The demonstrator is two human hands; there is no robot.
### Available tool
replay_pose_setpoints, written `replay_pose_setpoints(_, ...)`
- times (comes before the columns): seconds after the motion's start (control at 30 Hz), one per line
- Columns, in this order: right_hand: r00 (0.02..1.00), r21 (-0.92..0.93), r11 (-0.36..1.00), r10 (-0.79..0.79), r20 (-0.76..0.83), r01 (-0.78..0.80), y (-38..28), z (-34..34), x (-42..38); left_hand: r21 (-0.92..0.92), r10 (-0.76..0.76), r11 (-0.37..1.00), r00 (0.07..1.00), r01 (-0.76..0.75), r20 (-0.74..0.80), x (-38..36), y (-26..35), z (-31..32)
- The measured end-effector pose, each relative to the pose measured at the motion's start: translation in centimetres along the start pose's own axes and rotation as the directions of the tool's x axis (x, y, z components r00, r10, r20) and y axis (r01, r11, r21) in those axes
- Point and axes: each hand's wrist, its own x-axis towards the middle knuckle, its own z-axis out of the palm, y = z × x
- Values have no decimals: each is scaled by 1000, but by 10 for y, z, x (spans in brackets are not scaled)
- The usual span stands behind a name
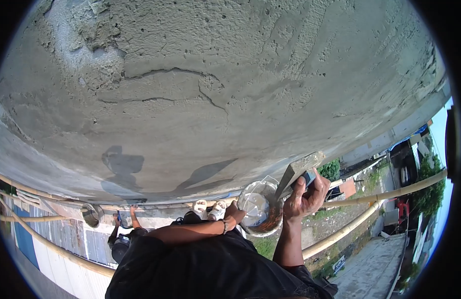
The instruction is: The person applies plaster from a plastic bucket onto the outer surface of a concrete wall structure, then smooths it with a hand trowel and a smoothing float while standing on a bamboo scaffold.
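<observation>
My right hand (308, 197) is closed around the grip of a plastering float (299, 168), a flat board smeared with grey mortar, held up close to the wall. My left hand (234, 215) is at the left side of a mortar-stained bucket (277, 212), with its fingers closed at the rim. Inside the bucket lies something pale that I cannot make out, and a thin wire handle rises from it. In front of me the grey plastered wall (190, 124) shows several cracks and a rough, lumpy patch at upper left.
Bamboo poles (345, 236) run along both sides. Below on the left, a co-worker (121, 244) in dark clothes reaches toward the wall, near another bucket (92, 215). My pale shoes (217, 210) show beside the wall. Ground and rooftops lie far below.
</observation>
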Motion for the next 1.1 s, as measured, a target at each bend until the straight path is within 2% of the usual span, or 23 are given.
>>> replay_pose_setpoints(0.07,978,53,989,-128,-163,138,-11,26,32,-9,17,1000,997,-17,-72,4,-7,1)
replay_pose_setpoints(0.2,953,34,980,-182,-243,196,-22,68,74,-79,-8,997,999,5,-34,7,-10,-7)
replay_pose_setpoints(0.23,969,31,988,-143,-200,152,-24,73,73,-19,59,998,995,-61,-82,13,-19,-4)
replay_pose_setpoints(0.27,982,27,994,-102,-156,107,-23,79,71,-19,62,998,995,-64,-76,12,-20,-7)
replay_pose_setpoints(0.33,969,17,986,-160,-187,166,-6,91,48,-15,82,996,992,-84,-98,5,-15,-14)
replay_pose_setpoints(0.43,967,23,976,-211,-142,216,3,97,28,-13,42,999,997,-43,-69,-5,-4,-25)
replay_pose_setpoints(0.53,968,16,986,-158,-194,164,-27,86,71,15,34,999,997,-33,-63,-10,-1,-30)
replay_pose_setpoints(0.6,954,93,979,-154,-257,183,-36,87,88,15,44,999,997,-43,-56,-8,-4,-26)
replay_pose_setpoints(0.67,965,118,975,-158,-210,186,-20,92,66,62,27,998,996,-22,-81,-4,-9,-24)
replay_pose_setpoints(0.73,981,108,979,-163,-109,175,8,103,13,10,5,1000,999,-4,-53,-15,4,-34)
replay_pose_setpoints(0.8,987,74,988,-125,-99,133,-1,102,15,-52,57,997,997,-60,-42,-7,-7,-30)
replay_pose_setpoints(0.87,954,150,974,-123,-272,169,-14,101,61,-17,24,1000,999,-25,-39,0,-13,-21)
replay_pose_setpoints(0.9,961,101,983,-122,-249,151,-33,89,88,-34,33,999,999,-34,-36,-5,-11,-21)
replay_pose_setpoints(0.93,965,245,963,-45,-258,110,-42,87,103,-56,46,997,998,-49,-39,-9,-8,-22)
replay_pose_setpoints(1.0,930,184,955,-163,-330,233,-32,92,103,-58,45,997,998,-48,-53,-10,-14,-19)
replay_pose_setpoints(1.07,951,129,965,-191,-243,227,-10,100,61,-39,31,999,998,-33,-52,-5,-9,-24)
replay_pose_setpoints(1.1,948,133,951,-250,-197,279,-2,103,38,-75,39,996,997,-44,-59,3,-18,-19)
